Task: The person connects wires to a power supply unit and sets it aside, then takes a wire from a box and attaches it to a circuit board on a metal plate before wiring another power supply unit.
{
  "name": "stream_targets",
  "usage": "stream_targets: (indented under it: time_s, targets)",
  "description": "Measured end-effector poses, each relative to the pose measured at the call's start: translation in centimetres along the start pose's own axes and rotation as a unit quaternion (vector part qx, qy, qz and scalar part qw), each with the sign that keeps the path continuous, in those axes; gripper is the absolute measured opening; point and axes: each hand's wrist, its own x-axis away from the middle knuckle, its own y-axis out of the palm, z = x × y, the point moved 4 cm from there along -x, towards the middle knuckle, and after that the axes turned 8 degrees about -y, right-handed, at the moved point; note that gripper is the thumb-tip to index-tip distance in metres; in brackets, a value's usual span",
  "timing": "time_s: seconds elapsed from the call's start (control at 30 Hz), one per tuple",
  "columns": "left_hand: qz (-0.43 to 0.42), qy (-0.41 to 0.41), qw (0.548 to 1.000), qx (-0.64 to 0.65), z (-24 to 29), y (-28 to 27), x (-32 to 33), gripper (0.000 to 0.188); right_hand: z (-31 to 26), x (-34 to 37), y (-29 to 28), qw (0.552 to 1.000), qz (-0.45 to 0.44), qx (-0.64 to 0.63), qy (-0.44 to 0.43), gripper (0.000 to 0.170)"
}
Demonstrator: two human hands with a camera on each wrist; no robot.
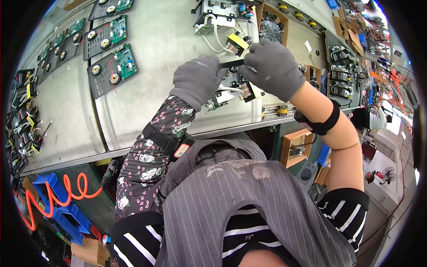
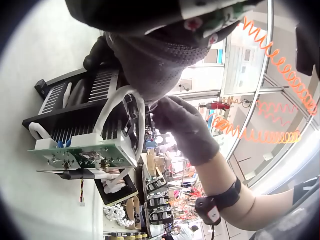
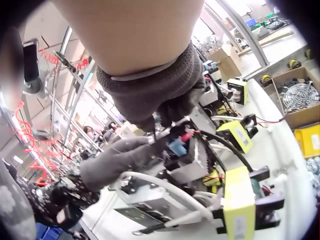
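Observation:
Both hands wear grey gloves and meet over an electronic unit with heat sinks [image 1: 233, 82] on the workbench. In the left wrist view its black frame, metal fins and green circuit board [image 2: 85, 155] show, with a thick white cable [image 2: 107, 112] looping up. My left hand [image 1: 195, 78] grips the unit's left side, thumb and fingertips at its dark upper edge. Opposite, my right hand [image 1: 273, 69] has curled fingers that pinch a small dark part at the top; the fingers hide most of it. Blue and red connectors [image 3: 177, 146] sit just below those fingertips, and a yellow-wrapped transformer [image 3: 240, 202] stands nearby.
Black plates with green boards [image 1: 122, 62] lie at the bench's left. Another similar unit [image 1: 215, 18] stands at the back, near a box with a round fan guard [image 1: 270, 32]. A roller track [image 1: 282, 110] borders the right side. An orange coiled hose [image 1: 66, 189] hangs lower left.

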Motion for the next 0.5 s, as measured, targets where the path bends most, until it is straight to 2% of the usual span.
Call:
stream_targets:
  time_s: [0.03, 0.17, 0.23, 0.27, 0.33, 0.37, 0.47, 0.5]
  targets:
    - [-0.001, 0.003, 1.000, 0.001, 0.1, 0.0, 0.0, 0.029, -0.6, -0.5, 0.0, 0.996, -0.063, 0.062, -0.004, 0.025]
    - [-0.018, 0.001, 1.000, -0.011, -0.2, 0.0, -0.1, 0.032, -1.6, -0.9, 0.7, 0.992, -0.032, 0.121, -0.032, 0.023]
    - [-0.024, 0.009, 1.000, -0.004, 0.0, 0.0, -0.1, 0.034, -2.1, -1.1, 0.8, 0.982, -0.070, 0.115, -0.132, 0.020]
    - [-0.026, 0.007, 1.000, -0.006, 0.1, -0.1, -0.1, 0.034, -2.2, -1.1, 0.7, 0.982, -0.071, 0.116, -0.133, 0.020]
    - [-0.027, 0.006, 1.000, -0.008, 0.0, -0.3, -0.2, 0.035, -2.7, -0.8, 0.9, 0.977, -0.149, -0.004, -0.150, 0.019]
    - [-0.036, 0.004, 0.999, -0.008, 0.0, -0.2, -0.2, 0.035, -2.6, -1.0, 1.3, 0.968, -0.228, -0.054, -0.093, 0.020]
    - [-0.038, 0.000, 0.999, -0.006, 0.1, 0.1, -0.3, 0.033, -2.4, -1.1, 1.5, 0.950, -0.259, -0.109, -0.134, 0.020]
    - [-0.035, -0.005, 0.999, -0.003, 0.0, 0.1, -0.3, 0.032, -2.3, -1.0, 1.4, 0.951, -0.222, -0.127, -0.172, 0.020]
